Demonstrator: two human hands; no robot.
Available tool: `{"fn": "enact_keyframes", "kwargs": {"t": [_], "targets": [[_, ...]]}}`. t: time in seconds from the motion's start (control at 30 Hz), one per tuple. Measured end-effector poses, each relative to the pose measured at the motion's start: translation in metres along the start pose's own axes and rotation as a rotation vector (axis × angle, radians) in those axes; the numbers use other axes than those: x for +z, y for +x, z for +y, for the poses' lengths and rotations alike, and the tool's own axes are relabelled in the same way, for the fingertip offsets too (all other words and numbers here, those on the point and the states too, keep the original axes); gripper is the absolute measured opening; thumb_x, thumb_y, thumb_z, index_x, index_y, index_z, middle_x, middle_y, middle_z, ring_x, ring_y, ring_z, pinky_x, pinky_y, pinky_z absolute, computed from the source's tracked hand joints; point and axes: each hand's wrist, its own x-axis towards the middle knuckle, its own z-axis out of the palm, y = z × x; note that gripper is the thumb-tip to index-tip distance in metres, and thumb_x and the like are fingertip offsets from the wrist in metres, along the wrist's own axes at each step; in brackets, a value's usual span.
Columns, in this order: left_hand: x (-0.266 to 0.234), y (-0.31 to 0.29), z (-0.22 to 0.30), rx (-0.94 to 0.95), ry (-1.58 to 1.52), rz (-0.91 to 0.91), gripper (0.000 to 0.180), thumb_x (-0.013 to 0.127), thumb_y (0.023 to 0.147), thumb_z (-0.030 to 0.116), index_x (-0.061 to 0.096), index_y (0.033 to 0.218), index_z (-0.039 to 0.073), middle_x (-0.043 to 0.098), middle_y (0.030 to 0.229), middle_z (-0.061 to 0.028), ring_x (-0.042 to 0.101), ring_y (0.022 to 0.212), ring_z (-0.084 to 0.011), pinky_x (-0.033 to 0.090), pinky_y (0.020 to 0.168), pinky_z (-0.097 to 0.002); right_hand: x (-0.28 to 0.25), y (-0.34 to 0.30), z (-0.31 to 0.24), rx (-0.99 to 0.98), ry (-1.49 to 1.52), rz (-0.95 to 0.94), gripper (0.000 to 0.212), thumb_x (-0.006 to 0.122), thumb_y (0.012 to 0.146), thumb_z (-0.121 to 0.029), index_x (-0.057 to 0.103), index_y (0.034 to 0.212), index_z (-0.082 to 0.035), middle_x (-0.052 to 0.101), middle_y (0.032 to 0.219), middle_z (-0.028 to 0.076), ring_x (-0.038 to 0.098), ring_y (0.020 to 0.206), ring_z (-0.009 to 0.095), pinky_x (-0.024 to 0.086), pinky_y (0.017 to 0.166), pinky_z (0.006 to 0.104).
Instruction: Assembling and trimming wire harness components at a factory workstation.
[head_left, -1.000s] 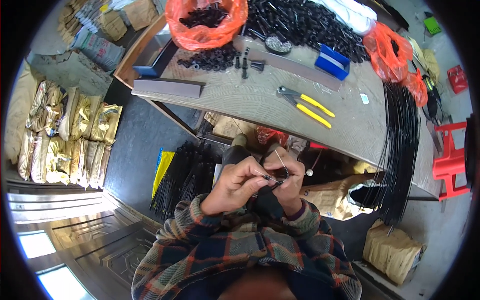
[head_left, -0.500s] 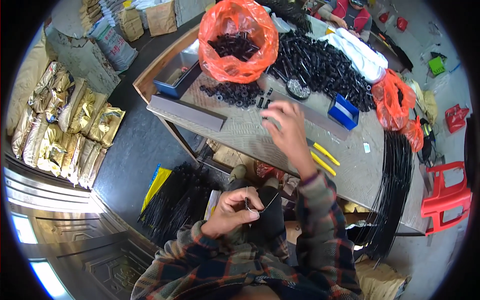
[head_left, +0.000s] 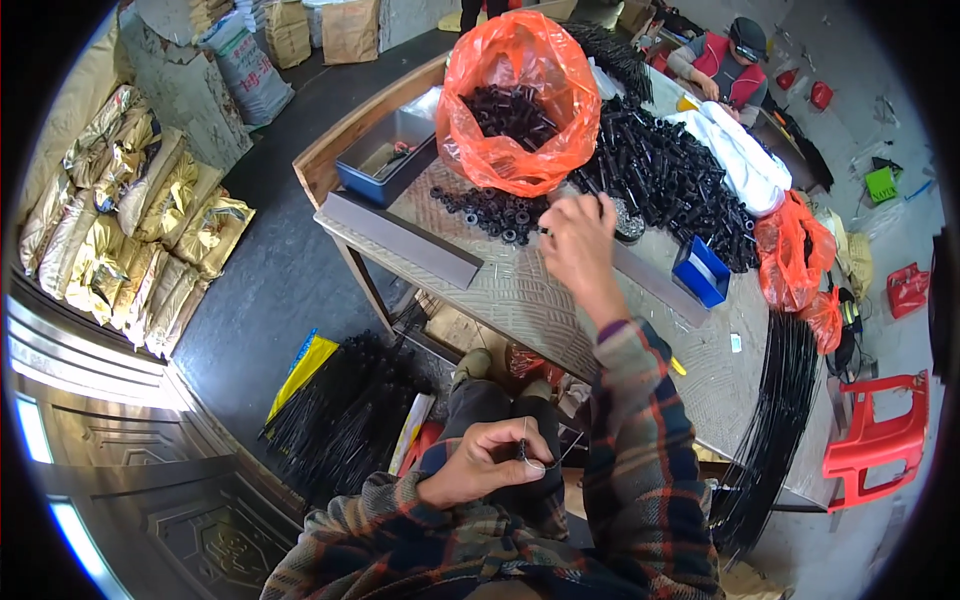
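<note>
Pinching a small dark piece [head_left: 522, 451] with thin wire ends between thumb and fingertips, the left hand [head_left: 490, 463] is above the person's lap, its grip closed on it. Over the desk [head_left: 520, 305], the right hand [head_left: 580, 243] is between the pile of black rings [head_left: 478, 210] and the round dish [head_left: 630, 240], fingers curled (a dark speck shows at the tips, but I cannot tell whether that grip holds anything). Behind it stand the orange-red bag [head_left: 545, 172], loaded with black parts, and a heap of black tubes [head_left: 655, 175]. A blue tray [head_left: 702, 273] is farther right, near the heap's edge.
</note>
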Motion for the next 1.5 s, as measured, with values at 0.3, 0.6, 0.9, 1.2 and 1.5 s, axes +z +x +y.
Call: {"fn": "enact_keyframes", "kwargs": {"t": [0.3, 0.6, 0.9, 1.2, 1.5], "targets": [[0.02, 0.024, -0.011, 0.141, -0.144, 0.209, 0.026, 0.061, 0.075, -0.007, 0.057, 0.1, 0.001, 0.056, 0.092, -0.0013, 0.051, 0.083, -0.0066, 0.042, 0.075, -0.0209, -0.164, -0.069, -0.043, 0.401, 1.402, -0.24, 0.013, 0.062, 0.077, -0.013, 0.064, 0.088, -0.007, 0.062, 0.082, -0.001, 0.055, 0.082, 0.01, 0.021, 0.099, 0.0404], [0.055, 0.04, -0.032, 0.126, -0.068, 0.221, 0.026, 0.063, 0.074, -0.006, 0.058, 0.099, 0.0, 0.057, 0.091, -0.0025, 0.052, 0.084, -0.0084, 0.043, 0.075, -0.0225, -0.172, -0.118, -0.027, 0.534, 1.362, -0.208, 0.016, 0.058, 0.08, -0.014, 0.063, 0.088, -0.001, 0.06, 0.084, 0.006, 0.053, 0.082, 0.013, 0.031, 0.09, 0.0349], [0.061, 0.037, -0.043, 0.155, -0.025, 0.232, 0.026, 0.063, 0.076, -0.006, 0.057, 0.101, -0.001, 0.058, 0.098, -0.0038, 0.053, 0.089, -0.0089, 0.043, 0.079, -0.0232, -0.179, -0.133, -0.013, 0.371, 1.2, -0.191, 0.013, 0.064, 0.077, -0.015, 0.065, 0.088, -0.007, 0.061, 0.084, 0.001, 0.056, 0.086, 0.012, 0.014, 0.105, 0.0419], [0.057, 0.039, -0.041, 0.16, 0.0, 0.14, 0.023, 0.06, 0.081, -0.001, 0.055, 0.104, -0.001, 0.056, 0.097, -0.0021, 0.052, 0.09, -0.0088, 0.04, 0.082, -0.0237, -0.177, -0.138, -0.018, 0.166, 0.85, 0.041, 0.022, 0.07, 0.063, -0.011, 0.065, 0.084, -0.016, 0.067, 0.087, -0.003, 0.054, 0.1, 0.02, 0.006, 0.106, 0.0466], [0.055, 0.037, -0.045, 0.143, -0.061, 0.211, 0.022, 0.06, 0.079, -0.004, 0.055, 0.101, -0.001, 0.055, 0.096, -0.0022, 0.051, 0.088, -0.0079, 0.041, 0.081, -0.0228, -0.156, -0.148, -0.037, 0.17, 0.841, 0.277, 0.02, 0.061, 0.062, -0.004, 0.061, 0.08, -0.012, 0.069, 0.086, 0.0, 0.055, 0.101, 0.021, 0.003, 0.106, 0.0458]]}}
